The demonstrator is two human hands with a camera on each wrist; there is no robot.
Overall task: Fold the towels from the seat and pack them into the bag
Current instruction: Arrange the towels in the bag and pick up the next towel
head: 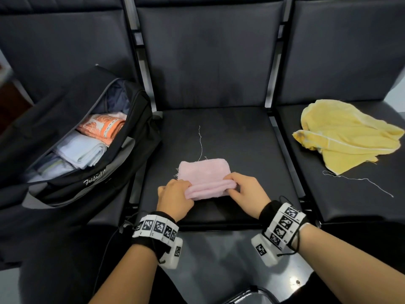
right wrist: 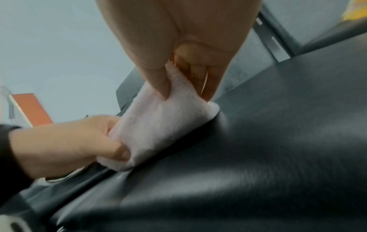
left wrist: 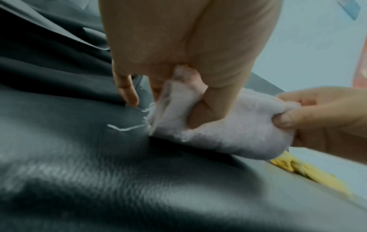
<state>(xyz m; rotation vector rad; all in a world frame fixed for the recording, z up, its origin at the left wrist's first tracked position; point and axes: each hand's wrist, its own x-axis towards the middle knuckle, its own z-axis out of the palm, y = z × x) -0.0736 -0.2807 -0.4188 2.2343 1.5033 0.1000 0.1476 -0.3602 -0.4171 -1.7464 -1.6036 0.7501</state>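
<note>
A small pink towel (head: pixel 203 172) lies folded on the middle black seat (head: pixel 241 137). My left hand (head: pixel 175 197) pinches its near left corner and my right hand (head: pixel 243 189) pinches its near right corner, lifting the near edge off the seat. The left wrist view shows the pink towel (left wrist: pixel 228 133) held between my left hand's thumb and fingers (left wrist: pixel 220 100), with my right hand (left wrist: pixel 317 119) on its far end. In the right wrist view the towel (right wrist: pixel 163 125) hangs between my right hand's fingers (right wrist: pixel 158 84) and my left hand (right wrist: pixel 65 146). A crumpled yellow towel (head: pixel 346 134) lies on the right seat. The open black bag (head: pixel 92 137) stands on the left seat.
Inside the bag sit several folded towels, an orange patterned one (head: pixel 103 128) and pale blue ones (head: pixel 83 150). Loose white threads (head: pixel 200 141) trail on the middle seat and beside the yellow towel. Black seat backs (head: pixel 208 51) rise behind.
</note>
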